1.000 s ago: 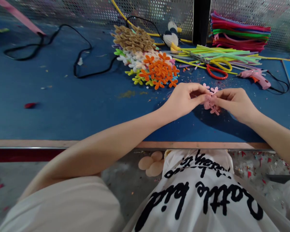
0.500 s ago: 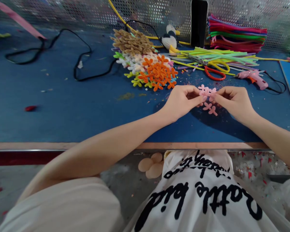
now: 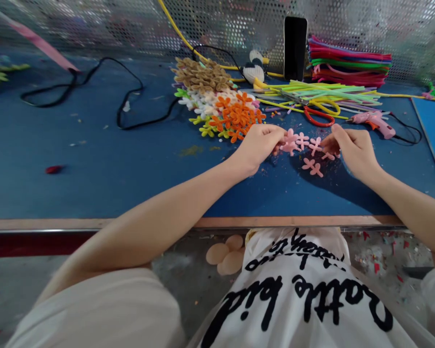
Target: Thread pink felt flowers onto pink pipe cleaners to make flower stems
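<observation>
My left hand (image 3: 263, 145) pinches pink pipe-cleaner flowers (image 3: 289, 143), a small cluster at its fingertips. My right hand (image 3: 353, 149) is just to the right, thumb raised apart from the fingers. Its fingertips are close to a single pink flower (image 3: 315, 146); whether they touch it I cannot tell. Between the hands lies another pink flower (image 3: 302, 140). Nearer me, two more pink flowers (image 3: 312, 167) rest on the blue tabletop, and one is partly hidden by my right fingers.
Left of the hands sits a pile of orange flowers (image 3: 238, 115), with brown flowers (image 3: 202, 75) behind. Red-handled scissors (image 3: 319, 117) lie by loose yellow-green pipe cleaners (image 3: 313, 89). A pink glue gun (image 3: 375, 123), a phone (image 3: 295, 48) and bundled pipe cleaners (image 3: 350, 63) stand beyond.
My hands have moved apart, the left one to the left with pink flowers in it. The right fingers have opened, and single pink flowers now show between the hands.
</observation>
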A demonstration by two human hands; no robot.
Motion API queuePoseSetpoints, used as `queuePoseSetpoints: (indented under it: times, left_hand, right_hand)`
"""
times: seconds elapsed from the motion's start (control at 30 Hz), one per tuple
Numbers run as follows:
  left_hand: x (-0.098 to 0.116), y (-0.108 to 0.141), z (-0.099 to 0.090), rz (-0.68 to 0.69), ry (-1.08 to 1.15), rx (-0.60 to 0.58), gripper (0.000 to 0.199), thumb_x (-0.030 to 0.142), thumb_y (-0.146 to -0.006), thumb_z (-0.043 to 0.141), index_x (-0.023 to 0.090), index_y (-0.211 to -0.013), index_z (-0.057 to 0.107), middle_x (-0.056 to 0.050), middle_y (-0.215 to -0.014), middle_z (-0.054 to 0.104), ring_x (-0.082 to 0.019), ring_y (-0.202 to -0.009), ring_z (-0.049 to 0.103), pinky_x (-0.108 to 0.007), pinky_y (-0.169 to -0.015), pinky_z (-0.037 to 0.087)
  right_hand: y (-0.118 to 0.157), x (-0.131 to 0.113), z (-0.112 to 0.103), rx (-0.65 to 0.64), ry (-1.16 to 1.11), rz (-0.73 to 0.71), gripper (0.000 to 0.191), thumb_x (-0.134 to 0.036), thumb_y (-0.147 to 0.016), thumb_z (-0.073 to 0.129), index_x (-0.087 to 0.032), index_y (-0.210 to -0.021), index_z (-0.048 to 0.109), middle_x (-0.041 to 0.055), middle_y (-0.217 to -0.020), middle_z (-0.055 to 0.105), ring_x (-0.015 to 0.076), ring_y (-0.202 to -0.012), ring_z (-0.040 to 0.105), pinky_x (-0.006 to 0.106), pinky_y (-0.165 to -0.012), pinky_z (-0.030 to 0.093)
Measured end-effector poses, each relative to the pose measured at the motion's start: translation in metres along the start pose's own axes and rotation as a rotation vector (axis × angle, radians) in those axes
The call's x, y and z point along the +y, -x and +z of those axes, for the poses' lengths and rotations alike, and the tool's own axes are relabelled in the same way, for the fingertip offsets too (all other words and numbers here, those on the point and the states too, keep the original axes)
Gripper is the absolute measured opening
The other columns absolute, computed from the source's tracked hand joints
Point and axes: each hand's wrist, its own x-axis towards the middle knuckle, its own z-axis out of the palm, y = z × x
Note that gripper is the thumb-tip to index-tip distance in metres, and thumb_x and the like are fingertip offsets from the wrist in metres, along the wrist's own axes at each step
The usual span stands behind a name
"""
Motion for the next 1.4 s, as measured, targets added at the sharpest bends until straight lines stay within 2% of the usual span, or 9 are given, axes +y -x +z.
queuePoseSetpoints:
  times: [0.23,0.43,0.53,0.67,0.77,0.9,1.07,1.27,1.4]
  left_hand:
    - [0.003,-0.002,-0.013,0.057,-0.404,-0.218,0.019,0.022,-0.076,0.057,0.019,-0.069,0.074,-0.007,-0.070,0.074,-0.018,-0.057,0.064,-0.031,-0.060,0.054]
    - [-0.001,-0.006,-0.018,0.338,-0.731,-0.097,0.040,0.026,-0.088,0.045,0.019,-0.092,0.084,-0.012,-0.108,0.074,-0.027,-0.098,0.067,-0.043,-0.098,0.053]
    - [-0.006,-0.009,-0.018,0.384,-0.794,-0.139,0.042,0.026,-0.089,0.046,0.018,-0.099,0.085,-0.013,-0.127,0.070,-0.032,-0.117,0.062,-0.051,-0.114,0.044]
    - [-0.007,-0.005,-0.017,0.490,-0.839,-0.100,0.042,0.023,-0.091,0.044,0.019,-0.097,0.086,-0.012,-0.138,0.069,-0.033,-0.128,0.058,-0.056,-0.118,0.040]
    - [-0.006,-0.001,-0.015,0.594,-0.854,-0.119,0.039,0.020,-0.089,0.046,0.020,-0.074,0.082,-0.011,-0.129,0.074,-0.032,-0.125,0.059,-0.055,-0.115,0.042]
    - [-0.008,0.001,-0.012,0.610,-0.865,-0.201,0.038,0.020,-0.090,0.046,0.019,-0.070,0.079,-0.013,-0.121,0.077,-0.032,-0.121,0.061,-0.055,-0.113,0.045]
    - [-0.015,0.000,-0.005,0.584,-0.887,-0.183,0.046,0.023,-0.091,0.048,0.021,-0.126,0.076,-0.010,-0.158,0.055,-0.036,-0.145,0.043,-0.062,-0.124,0.031]
    - [-0.015,0.003,0.002,0.525,-0.910,-0.303,0.052,0.026,-0.094,0.044,0.020,-0.141,0.066,-0.011,-0.171,0.037,-0.038,-0.154,0.029,-0.062,-0.128,0.024]
    - [-0.014,0.005,0.005,0.543,-0.925,-0.372,0.043,0.027,-0.094,0.045,0.027,-0.127,0.074,-0.006,-0.172,0.037,-0.039,-0.155,0.026,-0.065,-0.126,0.025]
  right_hand:
    - [-0.018,0.014,-0.011,0.087,-0.003,-0.016,0.070,-0.081,-0.091,0.055,-0.021,-0.062,0.075,0.0061,-0.056,0.066,0.0158,-0.055,0.062,0.032,-0.057,0.049]
    - [-0.020,0.015,-0.010,0.069,-0.016,-0.046,0.078,-0.087,-0.089,0.047,-0.021,-0.055,0.071,0.0058,-0.054,0.063,0.0145,-0.053,0.058,0.032,-0.056,0.046]
    - [-0.020,0.016,-0.009,0.061,-0.008,-0.045,0.081,-0.090,-0.088,0.044,-0.021,-0.055,0.070,0.0060,-0.053,0.062,0.0145,-0.053,0.057,0.032,-0.056,0.044]
    - [-0.020,0.017,-0.010,0.062,-0.015,-0.031,0.081,-0.091,-0.087,0.044,-0.021,-0.055,0.070,0.0061,-0.053,0.063,0.0152,-0.054,0.057,0.032,-0.057,0.043]
    - [-0.021,0.018,-0.009,0.057,-0.016,-0.030,0.080,-0.090,-0.088,0.045,-0.022,-0.055,0.070,0.0061,-0.053,0.062,0.0156,-0.054,0.056,0.032,-0.058,0.043]
    - [-0.020,0.017,-0.008,0.034,-0.017,-0.043,0.081,-0.092,-0.087,0.042,-0.022,-0.057,0.069,0.0063,-0.056,0.063,0.0168,-0.057,0.059,0.034,-0.061,0.044]
    - [-0.016,0.011,-0.007,-0.031,0.009,-0.062,0.083,-0.096,-0.084,0.039,-0.022,-0.062,0.071,0.0067,-0.062,0.066,0.0185,-0.065,0.062,0.034,-0.065,0.047]
    - [-0.016,0.011,-0.007,-0.034,0.008,-0.072,0.083,-0.094,-0.086,0.039,-0.022,-0.061,0.072,0.0070,-0.062,0.068,0.0183,-0.064,0.063,0.035,-0.067,0.048]
    - [-0.017,0.014,-0.008,-0.016,0.018,-0.084,0.081,-0.090,-0.089,0.040,-0.022,-0.061,0.072,0.0064,-0.061,0.067,0.0182,-0.064,0.063,0.035,-0.069,0.049]
